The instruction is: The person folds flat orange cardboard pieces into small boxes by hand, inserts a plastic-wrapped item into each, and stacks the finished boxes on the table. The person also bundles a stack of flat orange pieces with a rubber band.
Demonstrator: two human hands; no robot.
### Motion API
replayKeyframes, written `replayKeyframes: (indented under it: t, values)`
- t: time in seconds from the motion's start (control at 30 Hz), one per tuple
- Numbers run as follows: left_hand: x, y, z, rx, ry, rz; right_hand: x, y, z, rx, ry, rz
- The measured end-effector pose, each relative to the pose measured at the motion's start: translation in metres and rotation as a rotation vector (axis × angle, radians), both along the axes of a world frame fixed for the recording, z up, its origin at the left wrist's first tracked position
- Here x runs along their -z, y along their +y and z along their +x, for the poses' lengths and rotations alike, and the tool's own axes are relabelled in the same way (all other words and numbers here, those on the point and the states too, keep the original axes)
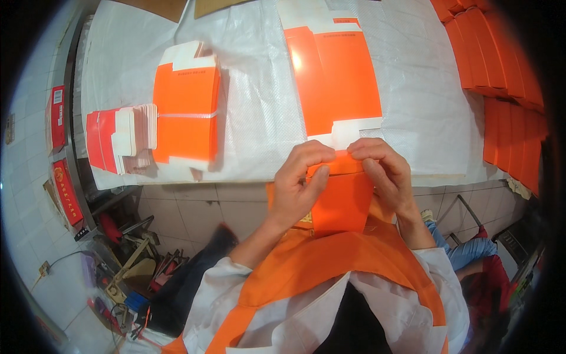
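An orange carton [341, 203] stands upright against my apron at the table's front edge. My left hand [302, 183] grips its left side, with the thumb on the near face and the fingers bent over the top. On the other side, my right hand [386, 171] holds the upper right corner with curled fingers. Both sets of fingertips press at the carton's top flap, and they partly cover it. Just beyond my hands lies a stack of flat orange carton blanks [336, 82] with white tabs.
A strapped bundle of orange blanks [186, 130] and a bundle of red blanks [101, 141] lie left on the white-covered table [253, 118]. Finished orange boxes [489, 53] are piled at the right. Tools and a stool [135, 259] stand on the floor at lower left; a person's leg [466, 251] shows at right.
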State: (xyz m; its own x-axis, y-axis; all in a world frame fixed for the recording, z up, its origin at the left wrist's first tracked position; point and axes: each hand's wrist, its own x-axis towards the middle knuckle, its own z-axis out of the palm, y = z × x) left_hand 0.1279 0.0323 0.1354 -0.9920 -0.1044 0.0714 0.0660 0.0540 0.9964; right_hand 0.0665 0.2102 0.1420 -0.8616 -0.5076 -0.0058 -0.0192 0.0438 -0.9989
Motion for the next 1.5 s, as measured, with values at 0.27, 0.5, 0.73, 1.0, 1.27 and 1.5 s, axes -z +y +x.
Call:
replayKeyframes:
  t: [0.27, 0.5, 0.73, 1.0, 1.27, 1.5]
  values:
    - [0.004, -0.002, 0.003, 0.009, 0.04, 0.052, 0.002, 0.003, -0.002, -0.041, 0.022, -0.034]
    - [0.01, -0.005, 0.003, 0.016, 0.072, 0.021, 0.005, 0.005, -0.002, -0.067, 0.033, -0.034]
    - [0.011, -0.005, 0.004, 0.018, 0.172, -0.11, 0.002, 0.009, -0.006, -0.139, 0.141, 0.02]
    - [0.021, 0.001, 0.005, -0.025, 0.249, -0.086, 0.003, 0.021, -0.014, -0.271, 0.248, 0.039]
    - [0.017, 0.003, 0.004, -0.023, 0.159, -0.12, 0.004, 0.026, -0.01, -0.272, 0.116, 0.121]
    - [-0.005, 0.023, -0.031, 0.179, 0.033, -0.135, -0.034, 0.058, -0.041, -0.477, -0.016, 0.387]
